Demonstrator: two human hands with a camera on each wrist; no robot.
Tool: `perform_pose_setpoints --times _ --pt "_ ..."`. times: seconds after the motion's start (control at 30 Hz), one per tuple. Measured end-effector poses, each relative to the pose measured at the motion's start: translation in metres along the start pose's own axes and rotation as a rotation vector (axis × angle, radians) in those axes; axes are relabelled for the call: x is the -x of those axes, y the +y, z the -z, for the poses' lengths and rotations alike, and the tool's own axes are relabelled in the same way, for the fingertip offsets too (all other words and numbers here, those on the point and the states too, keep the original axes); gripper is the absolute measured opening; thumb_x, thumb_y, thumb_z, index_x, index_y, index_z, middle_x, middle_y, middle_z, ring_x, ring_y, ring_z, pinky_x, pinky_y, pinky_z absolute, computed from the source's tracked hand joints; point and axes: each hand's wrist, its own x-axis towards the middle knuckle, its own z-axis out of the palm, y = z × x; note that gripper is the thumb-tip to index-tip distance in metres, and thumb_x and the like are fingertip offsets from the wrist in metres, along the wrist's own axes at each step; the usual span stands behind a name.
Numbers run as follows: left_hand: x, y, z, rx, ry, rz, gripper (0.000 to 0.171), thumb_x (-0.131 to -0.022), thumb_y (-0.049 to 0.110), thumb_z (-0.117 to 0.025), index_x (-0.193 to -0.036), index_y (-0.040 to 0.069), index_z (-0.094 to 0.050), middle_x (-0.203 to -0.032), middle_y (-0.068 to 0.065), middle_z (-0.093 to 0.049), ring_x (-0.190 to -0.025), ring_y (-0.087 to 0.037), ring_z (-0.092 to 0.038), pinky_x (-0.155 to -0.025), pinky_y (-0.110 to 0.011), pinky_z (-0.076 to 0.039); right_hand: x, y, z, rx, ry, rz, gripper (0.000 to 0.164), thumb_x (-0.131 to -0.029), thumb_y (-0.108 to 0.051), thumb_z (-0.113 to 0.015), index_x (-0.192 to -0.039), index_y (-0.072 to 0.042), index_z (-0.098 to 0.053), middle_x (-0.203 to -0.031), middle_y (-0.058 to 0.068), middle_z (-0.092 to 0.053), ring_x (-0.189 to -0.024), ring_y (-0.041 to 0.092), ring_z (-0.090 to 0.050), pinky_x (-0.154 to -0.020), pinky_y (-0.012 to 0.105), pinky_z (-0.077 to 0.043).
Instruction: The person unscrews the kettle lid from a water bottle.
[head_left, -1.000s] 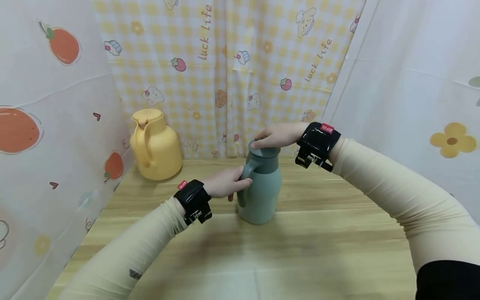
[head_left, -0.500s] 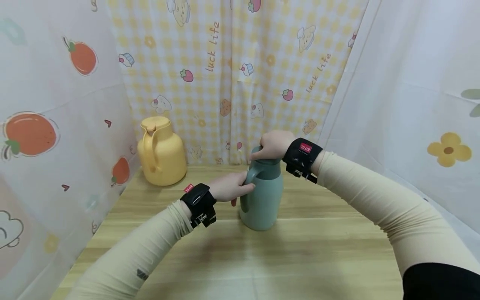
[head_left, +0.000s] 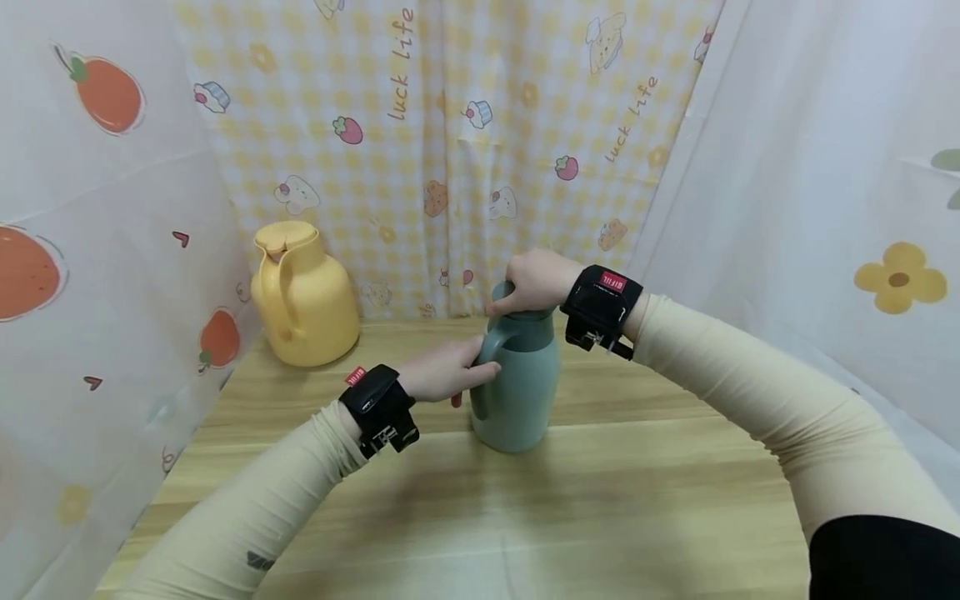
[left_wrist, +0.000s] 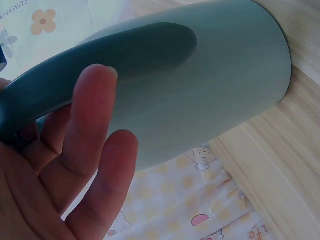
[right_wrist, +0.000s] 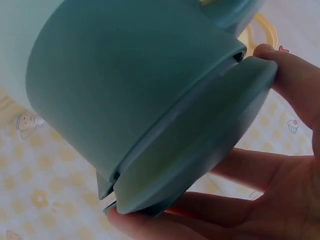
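Observation:
A green thermal jug (head_left: 517, 400) stands upright on the wooden table, its handle on the left side. My left hand (head_left: 442, 371) holds that handle (left_wrist: 115, 57); in the left wrist view two fingers stick out past it, close to the jug's body. Over the jug's top, my right hand (head_left: 542, 282) grips the round lid (right_wrist: 200, 140). The right wrist view shows the thumb at one edge of the lid and fingertips at the opposite edge. A narrow gap runs between the lid and the darker neck (right_wrist: 125, 75). The jug's mouth is hidden.
A yellow jug (head_left: 307, 300) with a lid and handle stands at the back left. The wooden table (head_left: 600, 500) ends at a checked curtain (head_left: 375, 192) close behind both jugs. White printed curtains hang at the left and right.
My right hand has gone from lying flatter over the lid to curling round its edges, and its wrist has come in closer. The left hand keeps its hold; the head view has shifted slightly.

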Motion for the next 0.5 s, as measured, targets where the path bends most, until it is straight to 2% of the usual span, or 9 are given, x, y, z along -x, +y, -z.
perform_pose_setpoints --times 0.27,0.5 --pt "0.000 0.002 0.003 -0.060 0.021 -0.002 0.021 -0.102 0.030 -0.047 -0.108 0.009 -0.050 -0.083 -0.004 -0.061 -0.053 -0.020 -0.061 -0.063 -0.032 -0.049 0.000 0.008 0.003 -0.002 0.039 0.102 0.054 -0.088 -0.046 -0.066 -0.056 -0.018 -0.031 -0.052 -0.007 -0.023 -0.045 0.008 -0.021 -0.048 0.024 -0.027" --pt "0.000 0.000 0.002 -0.066 0.015 0.011 0.020 -0.102 0.030 -0.048 -0.105 0.010 -0.050 -0.080 -0.005 -0.060 -0.056 -0.024 -0.064 -0.060 -0.032 -0.049 0.000 0.015 0.000 -0.026 0.004 0.164 0.044 -0.088 -0.039 -0.069 -0.062 -0.017 -0.042 -0.055 -0.007 -0.027 -0.048 0.009 -0.025 -0.050 0.025 -0.027"
